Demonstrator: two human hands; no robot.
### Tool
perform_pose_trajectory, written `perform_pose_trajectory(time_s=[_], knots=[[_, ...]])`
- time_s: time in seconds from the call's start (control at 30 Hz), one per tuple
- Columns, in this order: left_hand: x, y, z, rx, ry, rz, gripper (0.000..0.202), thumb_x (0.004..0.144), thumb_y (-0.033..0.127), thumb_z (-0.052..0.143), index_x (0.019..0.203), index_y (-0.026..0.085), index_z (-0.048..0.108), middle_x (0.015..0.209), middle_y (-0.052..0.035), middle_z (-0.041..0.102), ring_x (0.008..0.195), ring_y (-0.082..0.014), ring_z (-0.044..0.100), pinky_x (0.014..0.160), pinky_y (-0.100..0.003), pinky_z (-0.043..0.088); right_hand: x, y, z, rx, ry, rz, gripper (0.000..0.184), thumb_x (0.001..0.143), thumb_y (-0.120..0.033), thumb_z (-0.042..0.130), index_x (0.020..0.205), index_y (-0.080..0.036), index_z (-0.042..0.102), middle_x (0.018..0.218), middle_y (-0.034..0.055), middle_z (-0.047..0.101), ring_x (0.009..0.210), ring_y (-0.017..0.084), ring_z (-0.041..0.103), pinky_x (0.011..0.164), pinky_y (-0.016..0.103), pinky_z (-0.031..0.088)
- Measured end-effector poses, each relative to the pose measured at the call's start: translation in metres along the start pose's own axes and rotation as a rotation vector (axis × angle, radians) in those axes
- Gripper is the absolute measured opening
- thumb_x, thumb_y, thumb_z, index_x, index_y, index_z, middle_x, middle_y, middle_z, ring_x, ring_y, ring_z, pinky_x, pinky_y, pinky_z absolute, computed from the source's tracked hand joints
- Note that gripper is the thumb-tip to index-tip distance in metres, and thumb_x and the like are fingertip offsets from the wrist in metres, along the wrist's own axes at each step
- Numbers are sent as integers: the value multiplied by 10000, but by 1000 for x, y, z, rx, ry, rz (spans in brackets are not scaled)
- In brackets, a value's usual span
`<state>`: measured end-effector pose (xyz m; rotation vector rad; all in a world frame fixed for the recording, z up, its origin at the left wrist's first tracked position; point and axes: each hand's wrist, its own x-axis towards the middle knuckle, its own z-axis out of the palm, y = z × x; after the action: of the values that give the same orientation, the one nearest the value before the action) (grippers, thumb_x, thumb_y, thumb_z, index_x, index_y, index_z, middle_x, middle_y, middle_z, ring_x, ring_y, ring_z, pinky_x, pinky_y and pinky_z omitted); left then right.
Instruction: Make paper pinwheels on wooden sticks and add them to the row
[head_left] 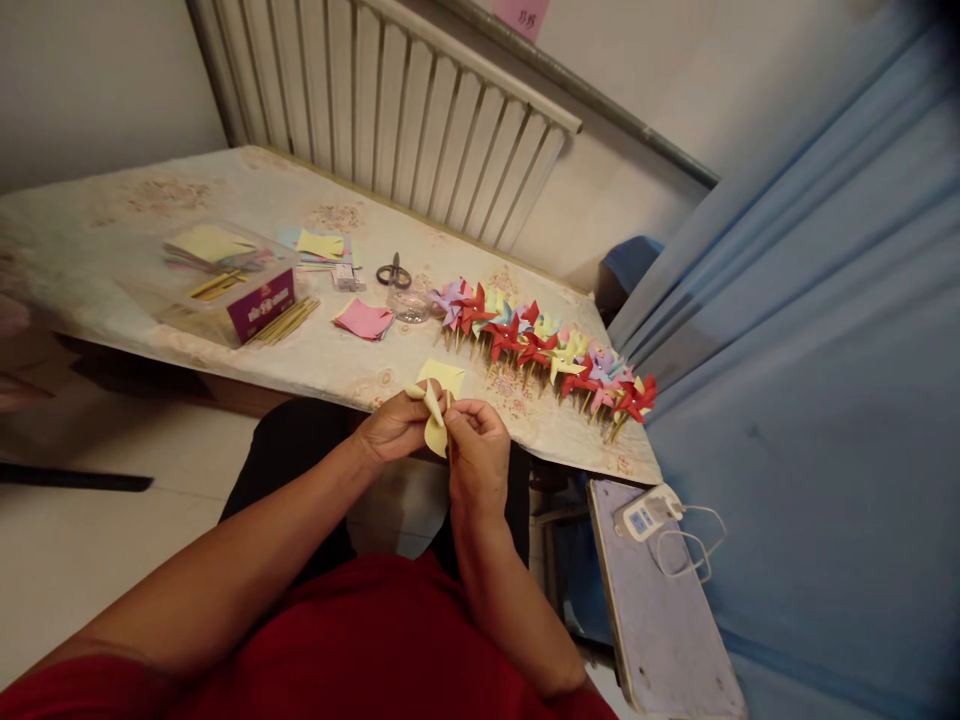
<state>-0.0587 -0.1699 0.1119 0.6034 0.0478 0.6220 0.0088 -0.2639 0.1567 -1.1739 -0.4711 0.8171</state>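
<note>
My left hand and my right hand are closed together on a folded piece of yellow paper, held just in front of the table's near edge. My fingers pinch its curled corners. Behind it, a flat yellow paper square lies on the table. A long row of finished paper pinwheels in red, yellow, pink and purple, on wooden sticks, runs along the table to the right.
On the table lie pink paper squares, scissors, a small clear dish, a clear box with papers and sticks, and loose wooden sticks. A radiator stands behind; a blue curtain hangs right.
</note>
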Motion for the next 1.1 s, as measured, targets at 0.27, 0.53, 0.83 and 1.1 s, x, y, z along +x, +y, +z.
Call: perform_pose_trajectory(time_s=[0.27,0.53,0.83,1.1], knots=[[-1,0,0,-33,14,-31,303,585,149,869,607,139,567,648,8,568,586,-119,586,574,-235,484,-4,4,2,-65,-24,-33,152,693,-300,698,752,-195,605,579,-69,542,500,82,477,481,204,373],[-1,1,4,-51,-14,-52,290,565,133,873,599,142,586,634,7,574,585,-128,592,633,-271,525,-5,3,3,-68,-10,-44,159,687,-295,724,752,-186,628,620,-59,578,538,83,499,517,204,393],[0,0,5,-52,11,-59,307,580,130,867,603,139,561,637,14,560,565,-105,571,596,-241,508,-5,4,1,-91,-12,-49,144,691,-295,712,740,-195,622,597,-66,553,538,90,490,518,208,395],[-1,1,4,-55,2,-63,304,601,114,848,607,140,545,650,5,573,565,-109,569,562,-231,481,-5,3,3,-68,-7,-20,138,688,-288,703,732,-200,607,596,-71,536,522,83,470,505,208,376]])
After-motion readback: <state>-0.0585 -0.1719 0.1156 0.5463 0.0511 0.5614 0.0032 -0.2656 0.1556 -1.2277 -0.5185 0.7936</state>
